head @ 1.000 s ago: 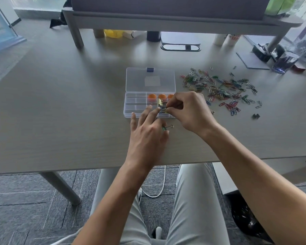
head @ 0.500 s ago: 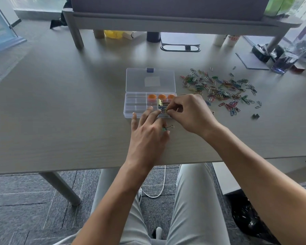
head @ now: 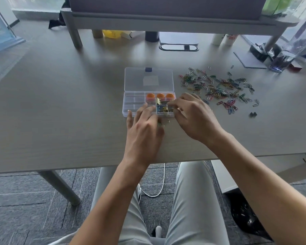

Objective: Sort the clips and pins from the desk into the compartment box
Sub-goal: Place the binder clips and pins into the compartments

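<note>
Right hand (head: 193, 115) has dipped into the compartment box (head: 131, 110), pinching a binder clip (head: 160, 102) — left hand (head: 143, 128) stays loosely spread; paper clips (head: 217, 87) untouched.

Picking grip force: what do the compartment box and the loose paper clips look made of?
Compartment box: clear, glossy, rigid-looking plastic; the desk shows through its open lid. Paper clips: thin bent wire in mixed colours, probably coated metal; the coating is too small to confirm.

Both bare forearms reach away from the body. The left hand (head: 143, 128) lies palm down, fingers spread and pointing far. The right hand (head: 194, 117) angles in leftward, fingertips pinched together just beside the left fingertips.
</note>
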A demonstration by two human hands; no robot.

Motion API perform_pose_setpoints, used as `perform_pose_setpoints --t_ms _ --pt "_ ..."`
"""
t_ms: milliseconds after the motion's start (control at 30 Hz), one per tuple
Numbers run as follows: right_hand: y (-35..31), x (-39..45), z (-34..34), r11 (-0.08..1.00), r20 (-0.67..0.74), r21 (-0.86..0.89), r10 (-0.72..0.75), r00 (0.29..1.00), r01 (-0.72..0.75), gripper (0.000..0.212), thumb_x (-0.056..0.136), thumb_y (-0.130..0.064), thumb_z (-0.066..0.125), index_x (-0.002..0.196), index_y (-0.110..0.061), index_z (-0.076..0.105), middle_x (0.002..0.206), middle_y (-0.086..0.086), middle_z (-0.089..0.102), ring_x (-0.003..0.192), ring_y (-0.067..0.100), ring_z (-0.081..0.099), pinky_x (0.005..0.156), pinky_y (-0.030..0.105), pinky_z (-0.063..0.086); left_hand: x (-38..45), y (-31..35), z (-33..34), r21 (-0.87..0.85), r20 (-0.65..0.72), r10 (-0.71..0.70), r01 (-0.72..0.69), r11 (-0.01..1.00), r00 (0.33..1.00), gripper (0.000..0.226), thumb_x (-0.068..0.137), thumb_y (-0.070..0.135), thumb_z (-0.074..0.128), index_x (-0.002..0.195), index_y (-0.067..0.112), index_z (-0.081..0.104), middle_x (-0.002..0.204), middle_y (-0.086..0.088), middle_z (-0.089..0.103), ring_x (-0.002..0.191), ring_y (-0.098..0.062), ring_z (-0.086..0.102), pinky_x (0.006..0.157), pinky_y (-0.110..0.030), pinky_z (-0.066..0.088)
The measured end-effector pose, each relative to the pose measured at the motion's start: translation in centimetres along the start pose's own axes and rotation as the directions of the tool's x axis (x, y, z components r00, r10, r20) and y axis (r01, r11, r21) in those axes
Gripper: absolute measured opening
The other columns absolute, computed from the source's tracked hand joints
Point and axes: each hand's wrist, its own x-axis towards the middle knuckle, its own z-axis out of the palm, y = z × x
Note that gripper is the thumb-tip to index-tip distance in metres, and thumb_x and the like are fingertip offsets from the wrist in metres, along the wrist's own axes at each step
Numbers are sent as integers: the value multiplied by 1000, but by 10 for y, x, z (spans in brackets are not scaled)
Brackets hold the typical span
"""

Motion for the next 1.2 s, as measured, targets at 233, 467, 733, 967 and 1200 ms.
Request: perform_pose_setpoints --t_ms 233,467,733,967,1200 --pt "21 -38 -3 902 -185 80 433 882 -425 19 91 -26 67 106 -18 75 104 1 67 95 26 63 80 33 49 24 -11 -9 52 -124 -116 123 991 986 18 89 19 70 106 15 71 128 -6 60 126 -28 50 113 -57 30" --pt "25 -61 -14 769 -188 -92 611 769 -633 47 94 -45 63 129 -15 64 127 11 58 116 33 56 92 41 45 43 -15 -6 105 -60 -165 171 980 984 18 91 15 64 108 16 71 123 -6 61 124 -30 49 113 -58 29" --pt "28 -61 -17 759 -156 -71 633 758 -648 30 92 -46 65 112 -24 72 113 5 62 102 32 63 87 38 46 51 -11 -5 74 -18 -211 212 974 977 23 91 18 59 112 19 69 123 -5 60 125 -31 47 112 -58 30" --pt "25 -61 -12 793 -225 4 594 772 -609 21 92 -35 69 108 -21 71 109 2 69 94 28 65 76 32 41 43 -13 -3 56 -52 -197 199 978 979 24 91 18 61 114 18 67 122 -4 59 124 -29 50 113 -58 30" --pt "13 -46 -4 846 -212 340 495 843 -411 15 88 -21 76 102 -21 74 88 -7 71 71 7 65 73 29 56 19 -11 -4 96 -55 -177 182 979 983 32 89 11 60 120 18 66 140 -9 51 141 -28 36 119 -61 19"
